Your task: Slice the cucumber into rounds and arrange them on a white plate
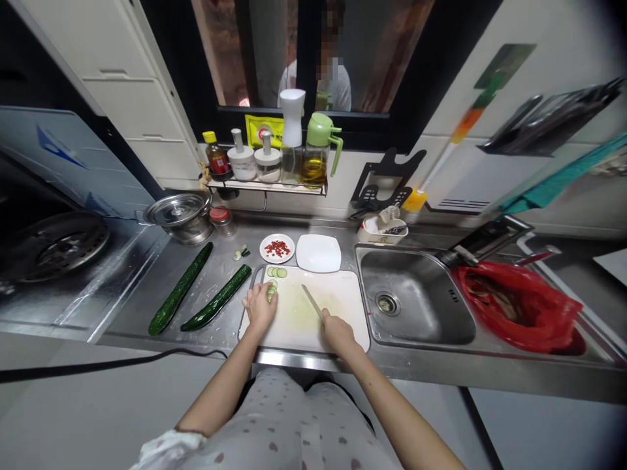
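Note:
A white cutting board with a dark rim lies on the steel counter, its middle wet and tinged pale green. At its left edge, my left hand is curled over some cucumber slices, partly covering them. Just behind, a short row of cucumber slices lies overlapped on the board. My right hand grips the handle of a kitchen knife, whose blade points away and to the left above the board. To the left of the board lie a cut cucumber and a longer cucumber.
Behind the board stand a plate of chopped red pieces and a white plate. Small cucumber ends lie nearby. A sink adjoins on the right, then a red plastic bag. A lidded steel pot stands back left.

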